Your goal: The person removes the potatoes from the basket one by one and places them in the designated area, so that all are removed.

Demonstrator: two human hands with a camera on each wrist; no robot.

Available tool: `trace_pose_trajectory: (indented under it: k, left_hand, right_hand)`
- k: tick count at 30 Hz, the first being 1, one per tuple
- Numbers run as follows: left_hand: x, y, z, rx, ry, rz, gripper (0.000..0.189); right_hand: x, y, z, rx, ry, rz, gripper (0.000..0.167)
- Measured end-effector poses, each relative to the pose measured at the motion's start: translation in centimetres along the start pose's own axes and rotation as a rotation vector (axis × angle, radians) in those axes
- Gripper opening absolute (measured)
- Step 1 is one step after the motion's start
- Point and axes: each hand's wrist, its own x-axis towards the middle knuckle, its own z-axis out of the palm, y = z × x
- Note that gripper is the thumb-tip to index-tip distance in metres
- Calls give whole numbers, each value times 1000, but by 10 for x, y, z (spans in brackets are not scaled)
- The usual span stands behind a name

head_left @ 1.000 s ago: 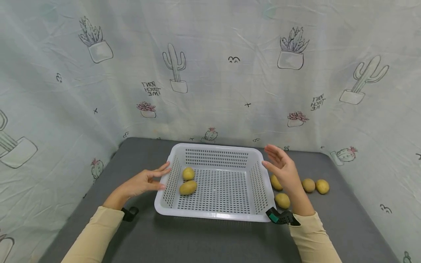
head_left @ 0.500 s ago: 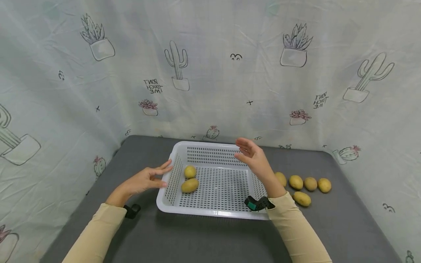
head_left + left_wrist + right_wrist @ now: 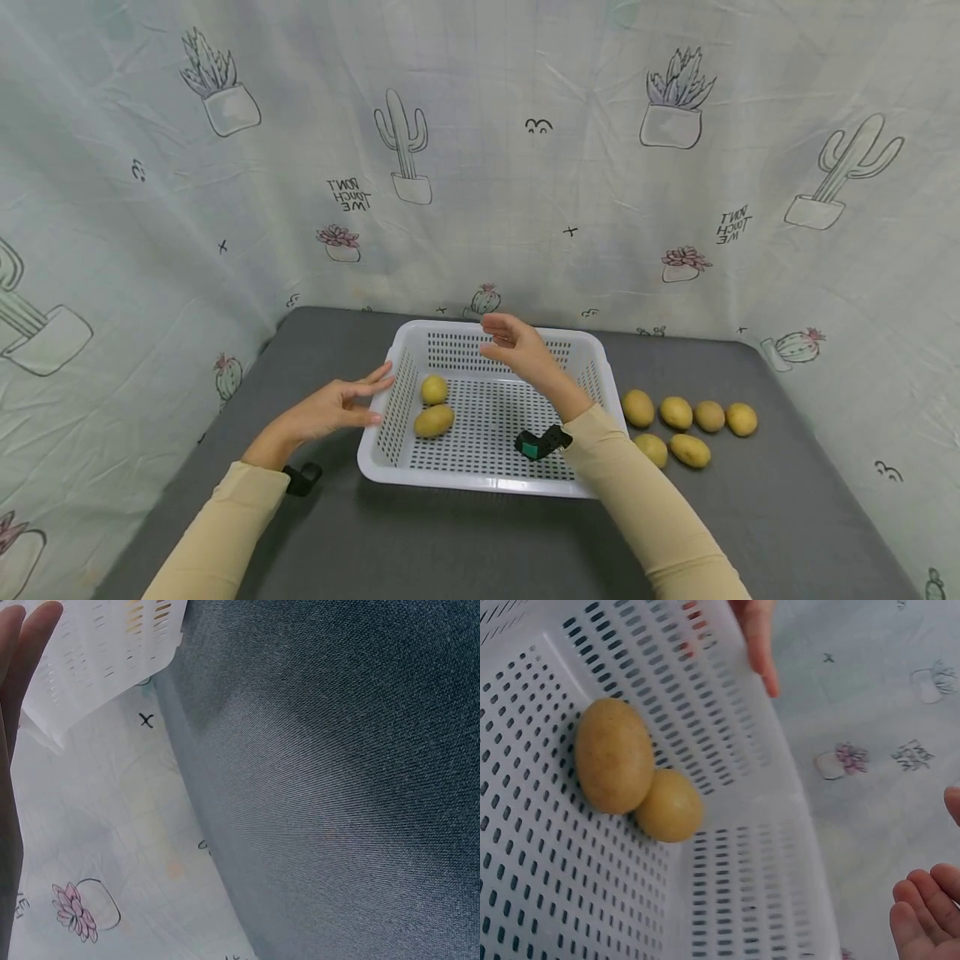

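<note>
A white plastic basket point(image 3: 480, 485) with slotted walls sits on the grey table. Inside, near its left wall, lie a longish potato point(image 3: 433, 422) and a rounder potato point(image 3: 433, 389), side by side; in the right wrist view the long potato point(image 3: 615, 756) overlaps the round one point(image 3: 670, 805). My left hand point(image 3: 330, 410) rests its extended fingers and thumb at the basket's left rim. Over the basket's back half hovers my right hand point(image 3: 521, 346), fingers loosely bent and thumb apart, with nothing seen between them. The right wrist view shows its fingertips point(image 3: 922, 904) at the edge.
To the right of the basket several potatoes lie on the table, among them one near the rim point(image 3: 637, 408) and one at the far right point(image 3: 742, 419). A curtain point(image 3: 480, 167) printed with cacti hangs behind the table. Each wrist wears a black strap.
My right hand has moved left, from beside the basket's right rim to above its middle. The left hand stays at the left rim, and both potatoes in the basket lie as before.
</note>
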Motion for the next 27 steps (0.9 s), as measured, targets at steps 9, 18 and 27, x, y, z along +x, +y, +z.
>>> trace_pose_trajectory:
  k: [9, 18, 27]
  left_hand:
    - [-3, 1, -2, 8, -1, -1, 70]
    - [-2, 0, -1, -43, -34, 16, 70]
    - [-2, 3, 0, -54, -36, 18, 70]
  right_hand:
    - [21, 12, 30, -56, -19, 100, 55]
    - [34, 33, 46, -130, -136, 167, 54]
    - [35, 40, 54, -185, -246, 166, 54]
